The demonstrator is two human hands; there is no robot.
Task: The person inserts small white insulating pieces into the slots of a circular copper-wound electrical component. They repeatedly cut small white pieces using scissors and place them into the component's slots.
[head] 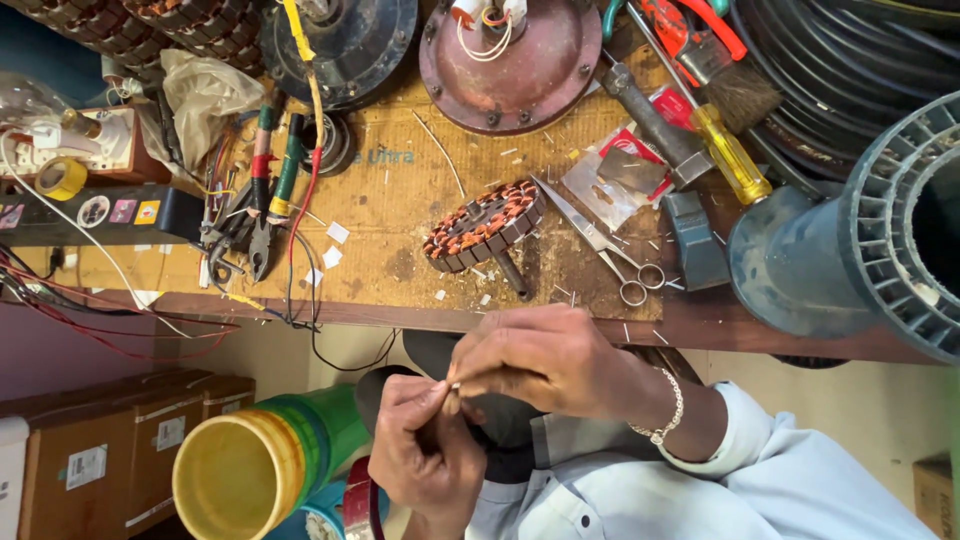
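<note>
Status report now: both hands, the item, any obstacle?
Left hand and right hand pinch one small thin piece, too small to identify. Wound stator on bench, untouched. Nothing blocking.

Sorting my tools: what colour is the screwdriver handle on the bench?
Transparent yellow handle, clearest in the head view.

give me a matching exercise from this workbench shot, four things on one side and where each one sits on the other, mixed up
Things:
1. wound stator
2. scissors
3. yellow-handled screwdriver
4. yellow tape roll

Places:
A. far left of the bench, by the white wiring
B. middle of the bench, above the hands
C. upper right, beside the brush
D. just right of the stator, loops toward the bench edge

Pairs: 1-B, 2-D, 3-C, 4-A
</note>
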